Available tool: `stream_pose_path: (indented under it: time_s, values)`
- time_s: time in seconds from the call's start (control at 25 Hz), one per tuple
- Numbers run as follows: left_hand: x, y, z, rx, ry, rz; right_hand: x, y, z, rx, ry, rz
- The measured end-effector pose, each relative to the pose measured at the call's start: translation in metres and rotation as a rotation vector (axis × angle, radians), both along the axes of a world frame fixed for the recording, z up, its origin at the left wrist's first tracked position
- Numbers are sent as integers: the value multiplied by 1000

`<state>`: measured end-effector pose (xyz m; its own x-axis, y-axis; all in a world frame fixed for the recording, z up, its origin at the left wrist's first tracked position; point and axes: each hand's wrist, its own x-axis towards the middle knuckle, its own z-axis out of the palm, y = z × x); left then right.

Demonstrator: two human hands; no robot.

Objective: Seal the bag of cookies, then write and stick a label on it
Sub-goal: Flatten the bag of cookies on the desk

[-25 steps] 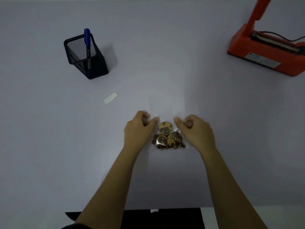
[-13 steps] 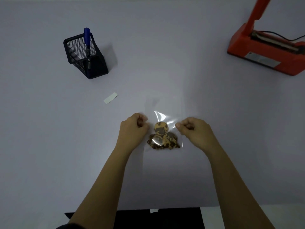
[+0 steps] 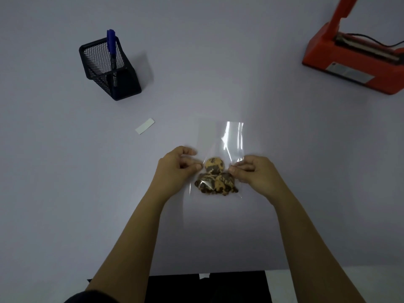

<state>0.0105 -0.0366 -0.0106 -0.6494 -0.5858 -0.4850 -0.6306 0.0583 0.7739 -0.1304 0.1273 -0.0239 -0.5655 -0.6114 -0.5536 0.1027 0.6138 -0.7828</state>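
A clear plastic bag [image 3: 231, 138] lies at the table's centre with several chocolate-chip cookies [image 3: 215, 178] bunched at its near end. Its empty upper part stretches away from me and shines. My left hand [image 3: 178, 169] pinches the bag's left edge beside the cookies. My right hand [image 3: 254, 172] pinches the right edge. A small white label [image 3: 145, 126] lies flat to the left of the bag. A blue marker [image 3: 112, 51] stands in a black mesh pen holder [image 3: 109, 71] at the back left. An orange heat sealer [image 3: 358, 60] sits at the back right.
The sealer's arm is raised and a black cable runs off its right side. The table's near edge [image 3: 218, 272] meets a dark area below. Bare white tabletop lies between the bag and the sealer.
The bag's upper part, folded near the cookies before, has been drawn out flat away from me. Both hands moved slightly apart, holding the bag's edges.
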Motion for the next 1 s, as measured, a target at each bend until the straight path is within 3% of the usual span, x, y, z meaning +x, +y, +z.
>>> stream_pose_path:
  time_s: [0.2,0.44,0.76,1.0]
  values:
    - [-6,1,4,28,-46,-42,-1,-5,5,29,-30,-17]
    - [-19,10,3,-128,-116,-73,9,-18,7,174,261,-37]
    - [-24,13,3,-124,-164,-66,9,-20,6,219,261,-32]
    - [-28,33,-11,-448,-186,-6,18,-22,3,280,510,-27]
